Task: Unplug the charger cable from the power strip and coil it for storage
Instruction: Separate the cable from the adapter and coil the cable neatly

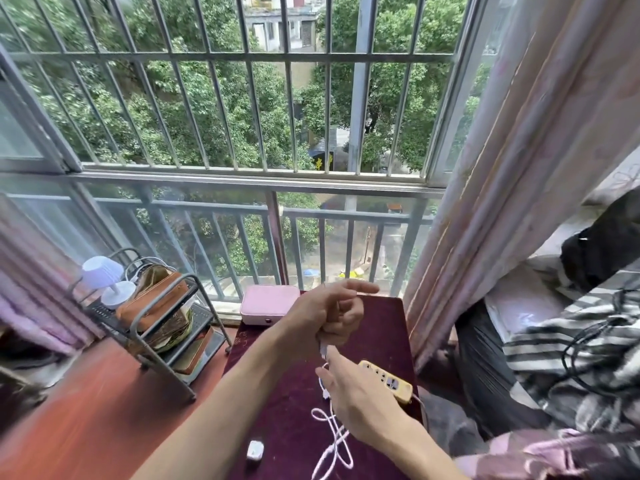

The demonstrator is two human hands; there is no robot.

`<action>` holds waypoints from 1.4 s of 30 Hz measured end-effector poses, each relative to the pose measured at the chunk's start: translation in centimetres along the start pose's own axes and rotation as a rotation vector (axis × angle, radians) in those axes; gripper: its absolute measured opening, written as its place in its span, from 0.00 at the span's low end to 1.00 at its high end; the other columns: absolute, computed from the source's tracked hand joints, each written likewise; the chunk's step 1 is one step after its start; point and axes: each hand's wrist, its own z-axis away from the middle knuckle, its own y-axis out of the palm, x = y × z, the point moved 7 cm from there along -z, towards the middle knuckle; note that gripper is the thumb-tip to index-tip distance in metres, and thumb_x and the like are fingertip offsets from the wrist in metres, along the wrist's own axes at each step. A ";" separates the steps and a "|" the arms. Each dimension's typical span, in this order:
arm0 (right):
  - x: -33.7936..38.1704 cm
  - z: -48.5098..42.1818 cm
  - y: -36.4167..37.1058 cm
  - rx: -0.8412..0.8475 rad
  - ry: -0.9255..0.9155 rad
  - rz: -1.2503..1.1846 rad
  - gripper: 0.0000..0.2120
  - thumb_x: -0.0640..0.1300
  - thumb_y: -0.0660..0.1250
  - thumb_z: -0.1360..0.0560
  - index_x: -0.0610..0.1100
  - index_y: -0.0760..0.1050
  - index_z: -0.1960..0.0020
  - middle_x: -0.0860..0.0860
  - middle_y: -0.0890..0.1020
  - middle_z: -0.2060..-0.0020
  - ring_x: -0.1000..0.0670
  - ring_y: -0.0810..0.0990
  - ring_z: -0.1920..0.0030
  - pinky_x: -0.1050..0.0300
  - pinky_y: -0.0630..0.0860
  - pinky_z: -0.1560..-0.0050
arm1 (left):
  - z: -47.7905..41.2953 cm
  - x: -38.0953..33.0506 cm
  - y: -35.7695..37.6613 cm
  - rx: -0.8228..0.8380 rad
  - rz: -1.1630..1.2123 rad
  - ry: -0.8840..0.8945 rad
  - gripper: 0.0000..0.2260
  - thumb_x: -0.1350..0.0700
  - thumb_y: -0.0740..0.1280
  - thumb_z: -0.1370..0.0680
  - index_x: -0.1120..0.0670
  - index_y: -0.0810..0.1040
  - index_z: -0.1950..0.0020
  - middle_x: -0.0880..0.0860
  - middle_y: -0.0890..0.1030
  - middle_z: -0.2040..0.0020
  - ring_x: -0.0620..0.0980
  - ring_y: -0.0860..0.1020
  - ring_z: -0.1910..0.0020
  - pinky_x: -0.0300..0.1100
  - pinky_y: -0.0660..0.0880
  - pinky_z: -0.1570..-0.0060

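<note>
Both my hands are on the white cable point(330, 434): my left hand point(329, 315) is curled shut around its upper end with the forefinger sticking out, and my right hand point(360, 400) pinches the run just below, beside the yellow power strip point(388, 381). Light, thin and floppy, I judge, so it will kink and slip unless I feed it in even loops. Its slack lies looped on the maroon table point(277, 393) near a small white plug point(255, 449).

Power strip point(387, 381) on table point(277, 393) right; cable point(332, 434) left; plug point(255, 449) further left.
</note>
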 end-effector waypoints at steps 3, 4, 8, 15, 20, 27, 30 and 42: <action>-0.3 2.0 0.0 -0.013 -0.027 0.053 0.20 0.59 0.51 0.16 0.60 0.58 0.25 0.56 0.81 0.51 0.44 0.84 0.55 0.49 0.74 0.56 | -0.2 0.5 -1.9 -0.088 0.040 0.008 0.14 0.63 0.52 0.18 0.60 0.73 0.38 0.51 0.69 0.69 0.41 0.59 0.79 0.33 0.52 0.81; -0.5 2.8 0.3 -0.011 -0.055 0.088 0.21 0.57 0.51 0.15 0.58 0.59 0.23 0.54 0.82 0.47 0.43 0.84 0.53 0.48 0.76 0.55 | -0.3 0.6 -2.4 -0.110 0.059 0.014 0.14 0.64 0.52 0.18 0.60 0.73 0.38 0.51 0.70 0.69 0.41 0.60 0.79 0.32 0.54 0.82; 0.6 4.9 -1.4 -0.038 -0.106 0.253 0.18 0.58 0.50 0.14 0.57 0.69 0.28 0.54 0.80 0.46 0.47 0.83 0.50 0.47 0.78 0.52 | -0.4 0.8 -4.7 -0.182 0.108 0.035 0.14 0.64 0.52 0.19 0.60 0.74 0.39 0.51 0.71 0.70 0.42 0.61 0.79 0.32 0.56 0.82; 3.0 6.8 -7.9 -0.240 -0.281 0.299 0.11 0.55 0.62 0.18 0.54 0.82 0.46 0.55 0.84 0.64 0.52 0.84 0.65 0.53 0.79 0.71 | -0.1 -0.7 -9.2 -0.269 -0.198 0.066 0.16 0.64 0.54 0.21 0.61 0.74 0.37 0.49 0.73 0.69 0.42 0.62 0.78 0.34 0.59 0.82; 3.1 4.8 -11.8 -0.284 -0.367 0.264 0.05 0.52 0.69 0.20 0.55 0.83 0.45 0.57 0.82 0.64 0.57 0.81 0.66 0.57 0.79 0.67 | -0.2 1.0 -10.1 -0.388 0.027 0.066 0.17 0.65 0.53 0.18 0.64 0.71 0.31 0.55 0.76 0.62 0.45 0.69 0.71 0.36 0.69 0.77; -7.0 1.0 -10.9 -0.091 0.107 -0.202 0.07 0.54 0.67 0.17 0.56 0.84 0.48 0.61 0.81 0.70 0.61 0.76 0.71 0.69 0.71 0.67 | 2.6 -5.0 -16.3 -0.692 -0.008 0.353 0.14 0.66 0.50 0.18 0.59 0.75 0.45 0.55 0.76 0.59 0.47 0.72 0.64 0.39 0.71 0.63; -12.1 -0.1 -8.4 -0.054 0.285 -0.185 0.13 0.49 0.65 0.16 0.54 0.83 0.56 0.59 0.80 0.74 0.61 0.77 0.72 0.59 0.73 0.64 | 3.4 -7.1 -17.4 -0.771 -0.481 0.381 0.13 0.65 0.51 0.17 0.56 0.75 0.48 0.54 0.77 0.59 0.47 0.75 0.63 0.38 0.73 0.63; -20.7 1.4 -6.9 -0.267 0.744 0.073 0.17 0.49 0.59 0.16 0.43 0.84 0.52 0.38 0.86 0.46 0.35 0.82 0.43 0.44 0.78 0.43 | 5.1 -6.2 -21.8 -0.479 -1.975 -0.251 0.25 0.44 0.48 0.14 0.57 0.76 0.56 0.59 0.82 0.54 0.56 0.81 0.49 0.55 0.72 0.33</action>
